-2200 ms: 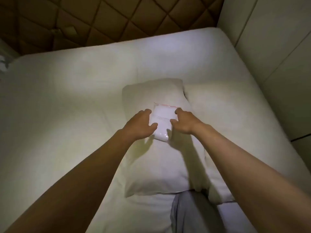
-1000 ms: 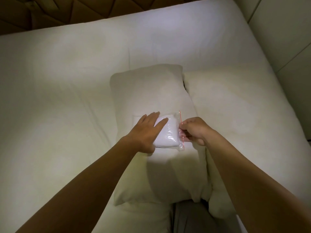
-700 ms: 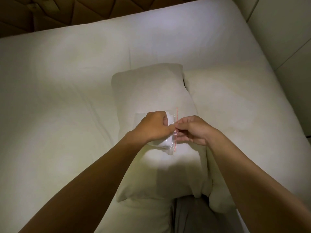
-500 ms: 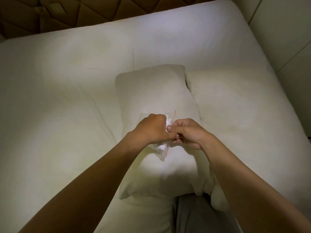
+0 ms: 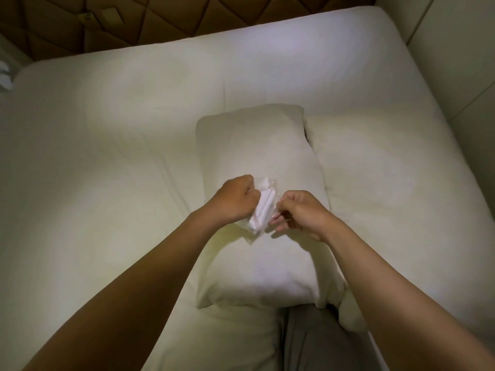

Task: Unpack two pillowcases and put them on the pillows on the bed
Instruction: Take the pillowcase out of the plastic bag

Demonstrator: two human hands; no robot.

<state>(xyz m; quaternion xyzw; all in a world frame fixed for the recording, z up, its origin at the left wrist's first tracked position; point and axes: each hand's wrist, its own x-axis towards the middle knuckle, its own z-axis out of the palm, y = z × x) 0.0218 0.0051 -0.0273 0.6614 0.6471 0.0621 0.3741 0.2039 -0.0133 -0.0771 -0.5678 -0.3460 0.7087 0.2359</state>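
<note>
Both hands are meeting over the middle of the bed [image 5: 107,135], and the clear plastic packet [image 5: 267,183] is sitting right between them. The left hand [image 5: 235,200] is curling tight round the packet's left side, knuckles up, fingers wrapping the plastic and the folded white cloth [image 5: 261,212] showing inside it. The right hand [image 5: 304,212] is coming in from the other side, thumb and forefinger pinching the packet's thin right edge while the other fingers are curling loosely under the palm. Whether the packet's mouth is open is too hard to tell through the glare on the plastic. The packet is hanging tilted, its upper corner pointing away from the person, its lower end dipping toward the near pillow [image 5: 254,145]; whether it is touching that pillow is not clear. That pillow is lying lengthwise away from the person, pale and bare-looking. A second pillow [image 5: 380,178] is lying just beside it on the right, the two pressing together along one long edge. A brown quilted headboard [image 5: 166,20] is running along the far side of the bed, pale wall panels [image 5: 455,54] are standing at the right, and a grey trouser leg [image 5: 316,341] is showing at the bottom of the view, against the near pillow's end.
</note>
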